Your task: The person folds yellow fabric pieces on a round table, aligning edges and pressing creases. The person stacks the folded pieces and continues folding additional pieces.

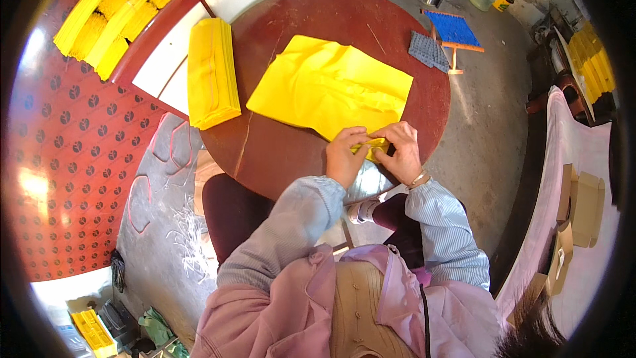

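Both hands (374,152) pinching folded yellow paper (372,146), table (278,152) edge.

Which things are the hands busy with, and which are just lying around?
In use:
- left hand and right hand, folding
- yellow paper sheets
- small folded yellow piece
- yellow paper stack

Lying about:
- blue mat on wooden frame
- grey cloth
- cardboard boxes

Home workshop, yellow paper stacks (211,73), concrete floor (490,126), cardboard boxes (583,209)
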